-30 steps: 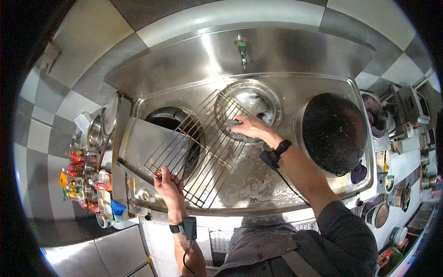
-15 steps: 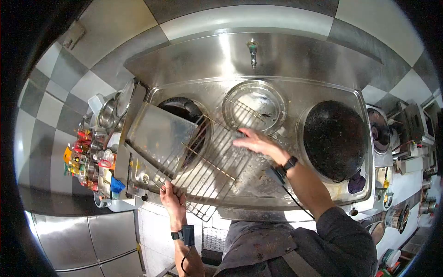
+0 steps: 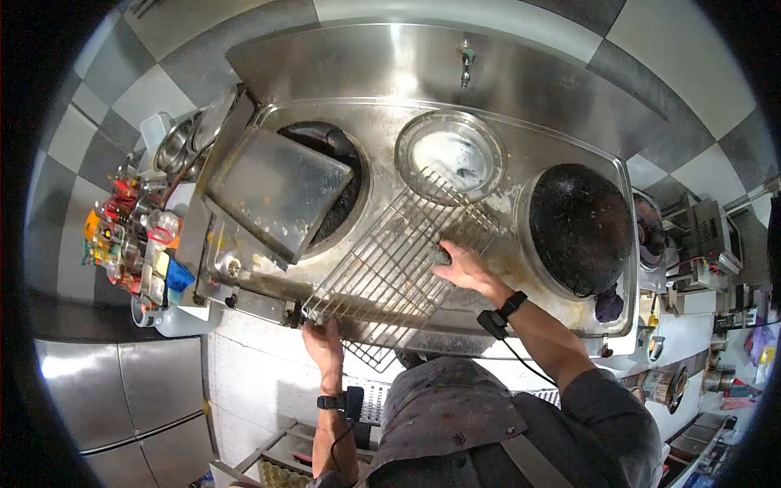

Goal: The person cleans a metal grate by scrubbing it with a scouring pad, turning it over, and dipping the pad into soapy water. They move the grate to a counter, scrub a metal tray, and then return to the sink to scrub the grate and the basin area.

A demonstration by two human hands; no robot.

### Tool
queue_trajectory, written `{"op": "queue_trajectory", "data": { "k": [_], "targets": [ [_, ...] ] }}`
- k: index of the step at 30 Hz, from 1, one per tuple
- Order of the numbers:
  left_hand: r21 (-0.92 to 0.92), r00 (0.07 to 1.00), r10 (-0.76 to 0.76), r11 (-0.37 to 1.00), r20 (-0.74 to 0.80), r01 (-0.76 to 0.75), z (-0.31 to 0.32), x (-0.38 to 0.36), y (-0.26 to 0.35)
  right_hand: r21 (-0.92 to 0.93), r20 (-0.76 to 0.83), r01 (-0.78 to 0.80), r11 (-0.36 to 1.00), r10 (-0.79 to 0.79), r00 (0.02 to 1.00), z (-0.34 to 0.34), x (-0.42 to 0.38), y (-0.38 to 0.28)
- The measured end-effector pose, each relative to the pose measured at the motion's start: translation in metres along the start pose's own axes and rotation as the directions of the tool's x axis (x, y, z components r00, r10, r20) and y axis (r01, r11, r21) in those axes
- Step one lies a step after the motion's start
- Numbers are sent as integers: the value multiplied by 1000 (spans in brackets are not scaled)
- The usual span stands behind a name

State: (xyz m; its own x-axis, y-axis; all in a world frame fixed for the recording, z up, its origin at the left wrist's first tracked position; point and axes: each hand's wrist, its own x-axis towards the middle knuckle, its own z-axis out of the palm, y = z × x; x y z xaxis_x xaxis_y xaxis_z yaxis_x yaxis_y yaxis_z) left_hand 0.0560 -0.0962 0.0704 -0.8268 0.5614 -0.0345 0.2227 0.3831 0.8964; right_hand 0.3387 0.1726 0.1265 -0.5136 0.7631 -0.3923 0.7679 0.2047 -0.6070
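A wire rack (image 3: 382, 262) lies slanted across the steel stove top, its near corner reaching past the front edge. My left hand (image 3: 324, 346) grips the rack's near-left edge, fingers closed around it. Over the rack's right part, my right hand (image 3: 465, 267) is closed on a small grey scrubber, which looks like steel wool (image 3: 440, 255) and is partly hidden by the fingers. Beyond the rack's far end sits a round metal basin (image 3: 404, 150) with white suds in it.
To the left, a flat metal tray (image 3: 272, 191) rests over a dark wok (image 3: 350, 195). A blackened round pan (image 3: 579, 232) sits at the right beside a dark cloth (image 3: 608, 305). A tap (image 3: 465, 65) projects from the back wall. Bottles and bowls crowd the far left.
The rack has turned and shifted away from the tray, its far end now at the basin's near rim. My right hand has moved slightly right and nearer me; my left hand still holds the edge.
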Motion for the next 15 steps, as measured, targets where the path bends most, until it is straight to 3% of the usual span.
{"op": "queue_trajectory", "data": {
  "k": [1, 2, 4, 7, 9, 11, 13, 14, 15],
  "targets": [
    [274, 988, 152, 951, -6, -145, -3, -2, 2, 6, -16, -8, 1000, 8, 1000, 5, 0, 2],
    [527, 954, 297, 806, 32, -269, -5, -2, 5, -29, -60, 23, 999, -25, 998, 8, 4, 4],
    [398, 904, 402, 813, 147, -426, 4, -3, 16, -70, -36, 1, 998, -3, 999, 4, 9, -3],
    [301, 752, 537, 696, 384, -651, 39, -10, 52, -98, -24, 2, 995, -4, 1000, 5, 15, -3],
    [381, 762, 333, 712, 556, -589, 68, -11, 76, -235, -24, -51, 971, 47, 999, 9, 14, -13],
    [387, 757, 271, 729, 595, -565, 92, -6, 77, -280, -3, -66, 958, 68, 998, 9, -3, -32],
    [496, 769, 175, 673, 614, -549, 108, -7, 73, -423, -140, -59, 904, -1, 990, 27, -23, -38],
    [536, 784, 171, 642, 597, -548, 115, -6, 71, -432, -128, -46, 901, -10, 992, 38, -27, -36],
    [544, 793, 158, 648, 588, -533, 120, -5, 67, -421, -148, 131, 898, -211, 966, 49, -31, -32]
  ]
}}
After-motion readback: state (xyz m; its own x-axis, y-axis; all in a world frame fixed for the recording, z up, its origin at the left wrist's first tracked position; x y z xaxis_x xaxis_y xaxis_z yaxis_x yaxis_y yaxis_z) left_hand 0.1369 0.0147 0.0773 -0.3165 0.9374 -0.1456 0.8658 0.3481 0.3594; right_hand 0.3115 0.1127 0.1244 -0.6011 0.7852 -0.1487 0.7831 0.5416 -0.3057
